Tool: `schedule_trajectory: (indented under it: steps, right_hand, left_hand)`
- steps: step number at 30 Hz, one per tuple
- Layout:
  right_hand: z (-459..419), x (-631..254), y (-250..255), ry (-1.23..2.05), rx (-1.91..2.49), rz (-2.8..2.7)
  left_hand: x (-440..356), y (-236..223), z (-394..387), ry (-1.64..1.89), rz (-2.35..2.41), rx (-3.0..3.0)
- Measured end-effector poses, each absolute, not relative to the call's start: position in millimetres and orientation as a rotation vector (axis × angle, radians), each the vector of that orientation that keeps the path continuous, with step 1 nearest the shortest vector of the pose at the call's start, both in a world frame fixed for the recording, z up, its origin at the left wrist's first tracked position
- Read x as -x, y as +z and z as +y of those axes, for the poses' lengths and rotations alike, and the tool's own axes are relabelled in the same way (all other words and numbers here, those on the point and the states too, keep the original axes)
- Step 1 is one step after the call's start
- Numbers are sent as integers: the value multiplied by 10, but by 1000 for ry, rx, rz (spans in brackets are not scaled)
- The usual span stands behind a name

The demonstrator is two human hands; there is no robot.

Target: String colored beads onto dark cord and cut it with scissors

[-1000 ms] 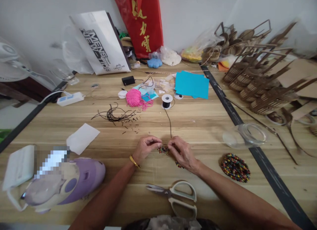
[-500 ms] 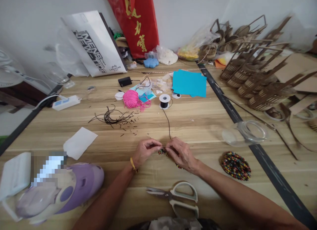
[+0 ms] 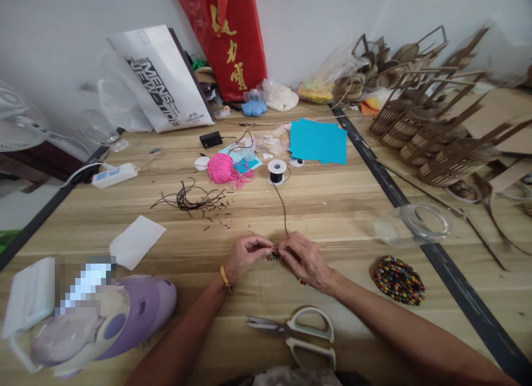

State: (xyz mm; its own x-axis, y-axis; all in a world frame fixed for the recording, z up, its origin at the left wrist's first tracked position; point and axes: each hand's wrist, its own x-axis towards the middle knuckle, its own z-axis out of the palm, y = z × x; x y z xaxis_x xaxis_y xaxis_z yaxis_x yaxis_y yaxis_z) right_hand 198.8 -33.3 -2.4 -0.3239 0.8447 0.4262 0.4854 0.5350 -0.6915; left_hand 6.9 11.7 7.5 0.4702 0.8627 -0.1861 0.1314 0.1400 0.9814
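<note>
My left hand (image 3: 246, 257) and my right hand (image 3: 305, 257) meet at the middle of the wooden table (image 3: 332, 209), both pinched on a small string of coloured beads (image 3: 274, 256). A thin dark cord (image 3: 283, 209) runs from between my fingers back to a black thread spool (image 3: 277, 170). More of the beaded strand shows under my right palm. A gold bangle sits on my left wrist.
White-handled scissors (image 3: 297, 334) lie close to me. A pile of coloured beads (image 3: 398, 279) and a clear lid (image 3: 415, 222) lie to the right. Pink yarn (image 3: 221, 168), dark cord scraps (image 3: 191, 197), blue paper (image 3: 318, 140), a purple appliance (image 3: 103, 319) and wooden baskets (image 3: 436, 137) surround.
My hands stay pinched together on the beads with only slight finger shifts. The camera view has drifted a little.
</note>
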Motion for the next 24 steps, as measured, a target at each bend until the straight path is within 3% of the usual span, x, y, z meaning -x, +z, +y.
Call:
schedule_trajectory:
  steps: [24]
  right_hand:
    - [-328,-1986,-59,561,1063,-1981]
  left_hand:
    - [-73,71,121,687,950,-1292]
